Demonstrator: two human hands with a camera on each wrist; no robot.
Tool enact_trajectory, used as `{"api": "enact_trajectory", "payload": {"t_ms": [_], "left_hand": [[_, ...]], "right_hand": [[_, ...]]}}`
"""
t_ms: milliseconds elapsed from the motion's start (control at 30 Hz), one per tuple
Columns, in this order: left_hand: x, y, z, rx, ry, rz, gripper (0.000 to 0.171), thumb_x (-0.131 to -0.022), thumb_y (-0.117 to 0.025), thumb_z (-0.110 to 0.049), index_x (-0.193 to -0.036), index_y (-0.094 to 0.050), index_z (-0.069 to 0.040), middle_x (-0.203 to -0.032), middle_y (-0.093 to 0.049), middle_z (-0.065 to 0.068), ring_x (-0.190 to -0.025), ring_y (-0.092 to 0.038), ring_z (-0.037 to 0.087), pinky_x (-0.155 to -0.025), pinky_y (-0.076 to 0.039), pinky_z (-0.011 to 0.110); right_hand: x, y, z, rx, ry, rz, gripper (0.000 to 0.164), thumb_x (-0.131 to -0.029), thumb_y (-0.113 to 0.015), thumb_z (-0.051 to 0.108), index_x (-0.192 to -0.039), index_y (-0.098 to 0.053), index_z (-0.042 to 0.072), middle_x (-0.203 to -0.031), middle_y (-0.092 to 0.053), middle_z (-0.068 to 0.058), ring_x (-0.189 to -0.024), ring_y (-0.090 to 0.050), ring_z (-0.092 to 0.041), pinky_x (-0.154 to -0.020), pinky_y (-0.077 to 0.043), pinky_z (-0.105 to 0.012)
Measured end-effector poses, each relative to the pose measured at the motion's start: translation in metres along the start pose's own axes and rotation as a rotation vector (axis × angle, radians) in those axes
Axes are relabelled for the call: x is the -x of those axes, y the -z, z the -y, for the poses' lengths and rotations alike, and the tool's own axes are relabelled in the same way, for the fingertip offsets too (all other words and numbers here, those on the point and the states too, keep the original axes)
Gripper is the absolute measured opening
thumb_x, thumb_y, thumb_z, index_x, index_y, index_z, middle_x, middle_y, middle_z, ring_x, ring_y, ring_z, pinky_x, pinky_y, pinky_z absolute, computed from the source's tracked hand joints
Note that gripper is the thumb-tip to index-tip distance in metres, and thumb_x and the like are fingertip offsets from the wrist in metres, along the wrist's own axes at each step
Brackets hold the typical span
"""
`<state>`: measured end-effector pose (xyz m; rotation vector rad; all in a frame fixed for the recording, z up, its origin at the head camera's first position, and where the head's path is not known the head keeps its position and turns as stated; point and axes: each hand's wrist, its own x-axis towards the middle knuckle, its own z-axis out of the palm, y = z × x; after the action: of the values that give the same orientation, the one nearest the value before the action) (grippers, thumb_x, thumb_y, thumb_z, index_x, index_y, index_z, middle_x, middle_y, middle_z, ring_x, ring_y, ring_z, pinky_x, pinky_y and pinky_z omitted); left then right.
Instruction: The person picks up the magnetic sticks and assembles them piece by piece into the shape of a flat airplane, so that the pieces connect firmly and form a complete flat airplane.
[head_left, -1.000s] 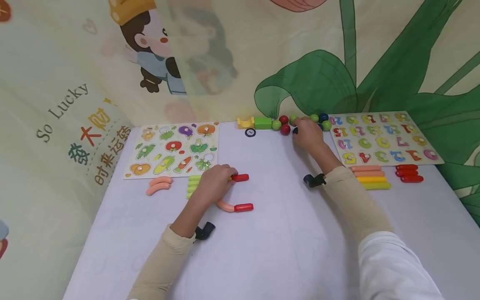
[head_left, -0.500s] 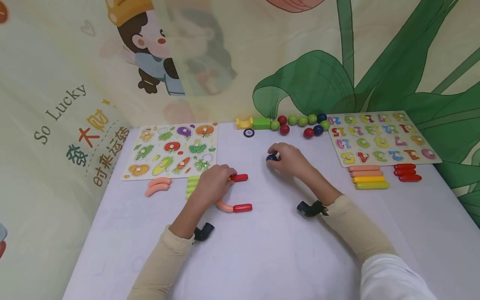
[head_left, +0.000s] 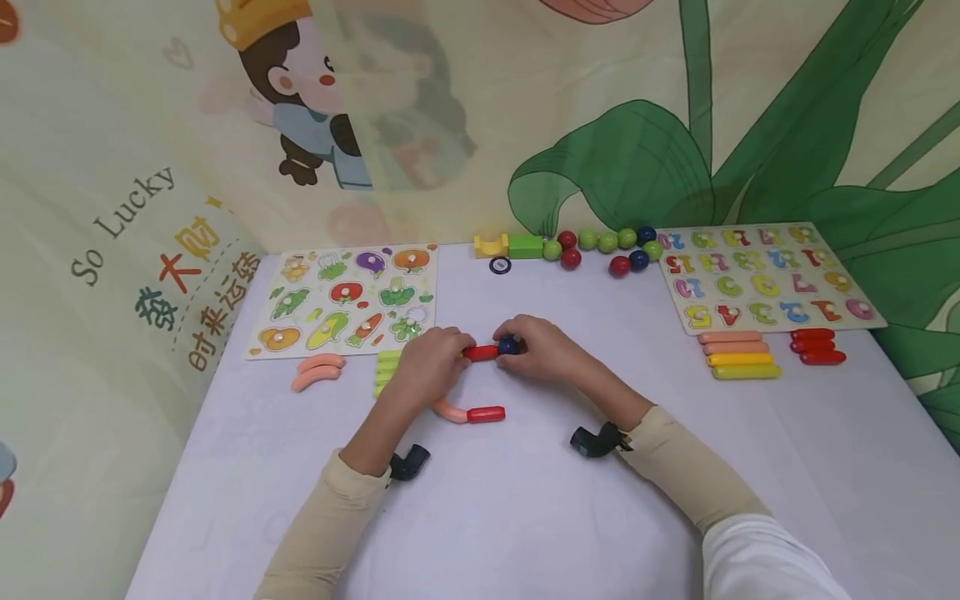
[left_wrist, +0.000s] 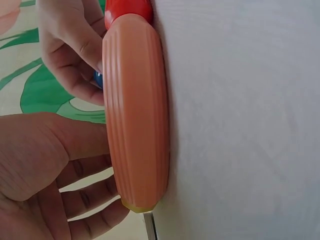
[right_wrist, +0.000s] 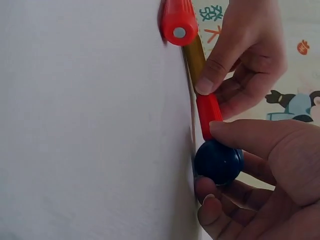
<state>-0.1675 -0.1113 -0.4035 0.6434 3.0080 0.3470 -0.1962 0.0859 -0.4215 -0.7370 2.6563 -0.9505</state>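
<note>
My left hand (head_left: 433, 367) pinches a red rod (head_left: 482, 353) near its joint with a yellow rod (right_wrist: 195, 60). Against the red rod's free end sits a dark blue ball (head_left: 507, 345). My right hand (head_left: 542, 348) grips that ball; in the right wrist view its thumb lies on the red rod and its fingertips curl under the ball. Nearer the camera is a curved salmon rod (left_wrist: 135, 110) with another red rod (head_left: 486, 414) on its end. Light green rods (head_left: 386, 367) lie side by side, partly hidden by my left hand.
At the back stand a yellow piece (head_left: 491, 245), a green block (head_left: 526, 247), a black ring (head_left: 500, 266) and several balls (head_left: 607, 242). A vegetable puzzle board (head_left: 341, 304) lies left, a number board (head_left: 765, 283) right. Loose rods (head_left: 742, 359) and curved salmon pieces (head_left: 318, 371) lie in front.
My right hand has carried the blue ball from the back group of balls, left and toward me, to the red rod's end. The left hand has stayed in place.
</note>
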Motion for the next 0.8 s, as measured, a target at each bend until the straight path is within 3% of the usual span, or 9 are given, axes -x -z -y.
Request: {"api": "enact_trajectory", "payload": {"t_ms": [167, 267, 367, 500, 567, 667, 800], "left_hand": [[0.001, 0.0, 0.0, -0.019, 0.005, -0.003, 0.031, -0.076, -0.074, -0.021, -0.106, -0.067, -0.016, -0.087, -0.062, -0.002, -0.075, -0.051, 0.013, -0.067, -0.048, 0.025], [0.006, 0.004, 0.0, -0.029, 0.022, -0.001, 0.033, -0.076, -0.073, -0.023, -0.107, -0.067, -0.017, -0.093, -0.063, -0.001, -0.081, -0.053, 0.014, -0.07, -0.048, 0.026], [0.016, 0.012, -0.001, -0.026, 0.022, -0.027, 0.032, -0.076, -0.073, -0.025, -0.106, -0.067, -0.018, -0.097, -0.063, -0.001, -0.087, -0.054, 0.015, -0.073, -0.047, 0.028], [0.033, 0.019, -0.005, -0.002, -0.067, -0.041, 0.03, -0.075, -0.073, -0.029, -0.103, -0.069, -0.018, -0.096, -0.064, -0.003, -0.089, -0.054, 0.015, -0.075, -0.046, 0.028], [0.041, 0.018, -0.008, 0.018, -0.135, 0.011, 0.031, -0.076, -0.072, -0.034, -0.102, -0.069, -0.018, -0.095, -0.064, -0.004, -0.089, -0.054, 0.014, -0.076, -0.045, 0.028], [0.049, 0.014, -0.013, 0.045, -0.204, 0.128, 0.037, -0.073, -0.073, -0.04, -0.103, -0.069, -0.019, -0.093, -0.064, -0.006, -0.087, -0.052, 0.011, -0.072, -0.044, 0.026], [0.053, 0.01, -0.017, 0.052, -0.217, 0.212, 0.039, -0.069, -0.077, -0.036, -0.103, -0.069, -0.018, -0.088, -0.062, -0.006, -0.08, -0.05, 0.01, -0.068, -0.042, 0.025]], "right_hand": [[-0.001, 0.009, -0.006, -0.027, -0.019, 0.022, 0.042, -0.076, -0.072, 0.033, -0.113, -0.06, 0.016, -0.098, -0.057, 0.004, -0.08, -0.051, -0.014, -0.066, -0.048, -0.024], [-0.004, 0.025, -0.014, -0.051, -0.044, -0.013, 0.042, -0.079, -0.069, 0.035, -0.114, -0.06, 0.014, -0.102, -0.058, 0.0, -0.077, -0.052, -0.016, -0.062, -0.048, -0.026], [-0.008, 0.047, -0.028, -0.034, -0.072, -0.14, 0.036, -0.082, -0.066, 0.029, -0.112, -0.061, 0.009, -0.104, -0.058, -0.005, -0.076, -0.052, -0.018, -0.061, -0.047, -0.03], [-0.02, 0.073, -0.052, 0.079, -0.13, -0.36, 0.03, -0.083, -0.063, 0.018, -0.109, -0.061, 0.004, -0.106, -0.055, -0.012, -0.08, -0.052, -0.025, -0.068, -0.046, -0.037], [-0.028, 0.079, -0.065, 0.135, -0.164, -0.409, 0.032, -0.083, -0.062, 0.017, -0.112, -0.059, 0.003, -0.109, -0.052, -0.015, -0.087, -0.051, -0.028, -0.072, -0.045, -0.041], [-0.037, 0.083, -0.081, 0.206, -0.215, -0.389, 0.039, -0.085, -0.06, 0.019, -0.12, -0.055, 0.003, -0.111, -0.048, -0.018, -0.092, -0.05, -0.03, -0.075, -0.044, -0.045], [-0.045, 0.083, -0.091, 0.268, -0.255, -0.334, 0.041, -0.086, -0.059, 0.02, -0.123, -0.053, 0.002, -0.11, -0.047, -0.018, -0.091, -0.048, -0.03, -0.075, -0.044, -0.044]]}}
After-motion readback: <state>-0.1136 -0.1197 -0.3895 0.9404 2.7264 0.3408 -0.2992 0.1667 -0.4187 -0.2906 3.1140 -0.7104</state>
